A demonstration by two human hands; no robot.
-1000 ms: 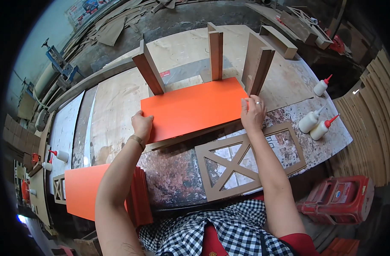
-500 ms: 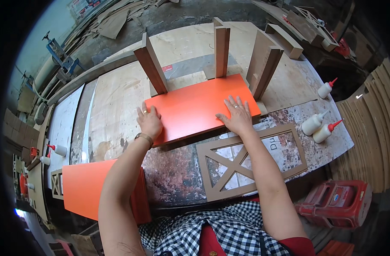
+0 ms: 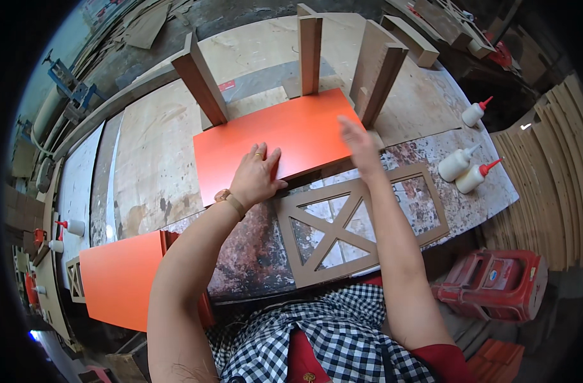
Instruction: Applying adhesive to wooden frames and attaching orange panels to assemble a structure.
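Note:
A glossy orange panel (image 3: pixel 240 143) lies flat on the workbench in front of me. My left hand (image 3: pixel 258 173) rests on its near part, palm down with fingers spread. At the panel's right end is my right hand (image 3: pixel 360 148), blurred by motion, its fingers stretched out and holding nothing. Whether it touches the edge I cannot tell. Behind the panel stand upright brown boards (image 3: pixel 202 83), a middle one (image 3: pixel 310 57) and a wider one (image 3: pixel 377 76) at the right. Under my right forearm lies a brown lattice frame (image 3: pixel 333 233) with crossed bars.
Stacked orange panels (image 3: pixel 122 277) sit at the bench's near left. White glue bottles (image 3: pixel 456 164) with pointed tips stand along the right; others (image 3: pixel 74 226) are at the left. A red plastic stool-like object (image 3: pixel 495 284) and stacked wooden strips (image 3: pixel 546 185) lie beyond the right edge.
My left hand has slid from the orange panel's left end toward its near middle. My right hand has shifted off the top to the right edge. The whole view has moved slightly.

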